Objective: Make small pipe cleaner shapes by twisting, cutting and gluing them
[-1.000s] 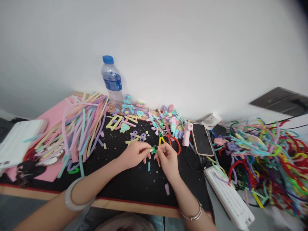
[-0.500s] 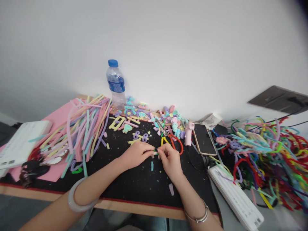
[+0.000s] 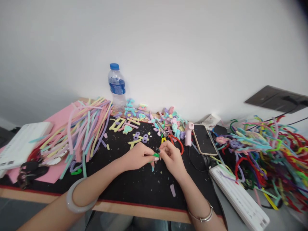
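Over the middle of the black mat (image 3: 144, 192), my two hands meet. Between the thumb and fingers of my left hand (image 3: 138, 156) is a small bright green pipe cleaner piece (image 3: 156, 155). A small dark bit (image 3: 158, 149) shows at the fingertips of my right hand (image 3: 170, 158), which are pinched together beside the green piece; whether they grip the dark bit or the green piece, I cannot tell. Just beyond my right hand lie scissors (image 3: 176, 142) with red and yellow handles. A short teal scrap (image 3: 152, 168) lies below my fingers, partly hidden.
Pastel pipe cleaners (image 3: 89, 128) are heaped at left, near a white box (image 3: 22, 142). A water bottle (image 3: 117, 85) stands by the wall. Finished pipe cleaner shapes (image 3: 174, 120), a pink handheld device (image 3: 189, 134), a phone (image 3: 204, 139) and a white power strip (image 3: 238, 195) lie around; a colourful pile (image 3: 269, 157) is at right.
More of the green piece and the dark bit shows between my fingertips now. My right hand has turned slightly, its fingers higher. The whole view has shifted a little.
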Demonstrator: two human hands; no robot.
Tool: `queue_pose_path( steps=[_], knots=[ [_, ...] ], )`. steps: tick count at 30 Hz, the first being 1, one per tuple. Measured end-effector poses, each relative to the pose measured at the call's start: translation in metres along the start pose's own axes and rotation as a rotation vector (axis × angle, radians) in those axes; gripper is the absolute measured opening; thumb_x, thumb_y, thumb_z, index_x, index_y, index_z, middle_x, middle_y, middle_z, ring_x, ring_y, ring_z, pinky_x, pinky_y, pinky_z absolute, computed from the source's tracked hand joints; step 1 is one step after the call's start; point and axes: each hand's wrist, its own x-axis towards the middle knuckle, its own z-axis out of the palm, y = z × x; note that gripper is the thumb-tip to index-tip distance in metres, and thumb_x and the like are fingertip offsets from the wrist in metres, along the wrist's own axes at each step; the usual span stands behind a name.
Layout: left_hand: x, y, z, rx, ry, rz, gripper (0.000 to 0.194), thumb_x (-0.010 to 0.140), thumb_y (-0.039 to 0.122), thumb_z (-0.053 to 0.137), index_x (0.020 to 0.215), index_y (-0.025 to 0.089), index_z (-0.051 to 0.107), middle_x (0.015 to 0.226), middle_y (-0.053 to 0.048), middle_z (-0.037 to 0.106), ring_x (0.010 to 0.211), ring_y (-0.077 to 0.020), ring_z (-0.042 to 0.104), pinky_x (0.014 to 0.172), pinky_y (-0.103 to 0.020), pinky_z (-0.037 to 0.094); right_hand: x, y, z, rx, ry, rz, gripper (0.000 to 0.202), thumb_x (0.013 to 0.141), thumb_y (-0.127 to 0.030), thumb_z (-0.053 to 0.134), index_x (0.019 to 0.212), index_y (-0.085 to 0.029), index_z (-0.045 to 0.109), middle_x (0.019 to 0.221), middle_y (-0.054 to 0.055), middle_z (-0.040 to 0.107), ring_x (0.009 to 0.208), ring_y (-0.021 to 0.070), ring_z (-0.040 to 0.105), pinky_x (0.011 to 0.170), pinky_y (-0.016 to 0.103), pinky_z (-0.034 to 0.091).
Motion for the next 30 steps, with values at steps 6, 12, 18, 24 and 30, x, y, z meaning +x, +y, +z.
queue_pose_path(
  steps=[6,12,18,24,30],
  knots=[
    [-0.001,0.001,0.006,0.246,0.134,0.102,0.033,0.088,0.020,0.047,0.062,0.015,0.068,0.060,-0.002,0.066,0.057,-0.0121,0.059,0.058,-0.021,0.039,-0.001,-0.005,0.006,-0.350,0.037,-0.102,0.035,0.090,-0.028,0.042,0.057,-0.020,0.031,0.056,-0.005,0.035,0.053,0.0110,0.037,0.052,0.024,0.026],
    [-0.002,-0.003,0.015,0.670,0.215,0.278,0.030,0.088,0.016,0.043,0.065,0.016,0.061,0.059,-0.003,0.060,0.057,-0.0146,0.057,0.058,-0.025,0.040,-0.005,-0.009,0.014,-0.579,0.057,-0.023,0.030,0.088,-0.021,0.039,0.059,-0.021,0.032,0.055,-0.004,0.040,0.051,0.0114,0.040,0.050,0.025,0.023],
    [-0.001,0.000,0.023,0.816,0.195,0.332,0.028,0.088,0.010,0.040,0.067,0.015,0.057,0.061,-0.004,0.060,0.059,-0.0165,0.055,0.059,-0.028,0.043,-0.007,-0.010,0.016,-0.718,0.093,0.040,0.026,0.085,-0.016,0.040,0.060,-0.021,0.036,0.053,-0.002,0.045,0.048,0.0121,0.039,0.049,0.027,0.018],
    [0.004,0.003,0.024,0.884,0.168,0.340,0.028,0.089,0.009,0.036,0.070,0.015,0.055,0.063,-0.004,0.058,0.060,-0.0180,0.054,0.060,-0.029,0.045,-0.004,-0.004,0.014,-0.604,0.111,0.065,0.030,0.083,-0.015,0.040,0.055,-0.022,0.031,0.048,-0.003,0.039,0.046,0.0120,0.038,0.047,0.026,0.019],
    [0.004,0.001,0.012,0.833,0.082,0.367,0.022,0.086,0.007,0.041,0.074,0.015,0.057,0.067,-0.005,0.059,0.065,-0.0186,0.055,0.059,-0.028,0.042,0.001,0.001,0.007,-0.384,0.039,0.014,0.030,0.083,-0.017,0.038,0.056,-0.022,0.027,0.051,-0.006,0.032,0.048,0.0108,0.033,0.047,0.025,0.021]
  ],
)
